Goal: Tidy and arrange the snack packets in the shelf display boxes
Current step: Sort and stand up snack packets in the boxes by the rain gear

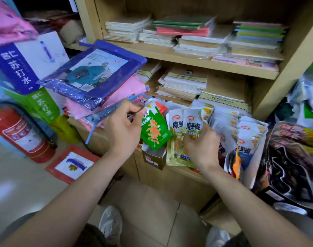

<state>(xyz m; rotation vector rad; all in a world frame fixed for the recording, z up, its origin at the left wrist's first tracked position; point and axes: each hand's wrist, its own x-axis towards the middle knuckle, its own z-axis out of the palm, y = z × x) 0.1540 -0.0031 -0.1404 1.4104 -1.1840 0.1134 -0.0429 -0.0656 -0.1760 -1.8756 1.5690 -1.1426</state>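
Both hands are in at the near edge of the lower shelf (191,173), right among the snacks. The left hand (123,127) has its fingers curled, pinching the top corner of a green packet (154,132), which is tilted, its lower end at the open top of a small box (154,158) with a dark front. Behind that green packet, a bit of red packet (161,107) pokes up.

Just to the right, the right hand (202,145) grips two gold-and-white packets (180,138) side by side, fingers wrapped round their middles, the printed tops upright and the gold bottoms hanging past the shelf edge.

Further right, a display box (259,175) is packed with white packets (248,129) standing in overlapping rows, some with blue lower halves, and an orange packet (236,163) is showing at the near end. Far right, a pile of dark packets (291,157) in shiny wrap.

Behind the snacks lie flat stacks of notebooks (182,84), with more stacks on the upper shelf (196,32). To the left, a blue raincoat pack (91,73) sits on pink ones, and a red fire extinguisher (18,132) stands on the floor
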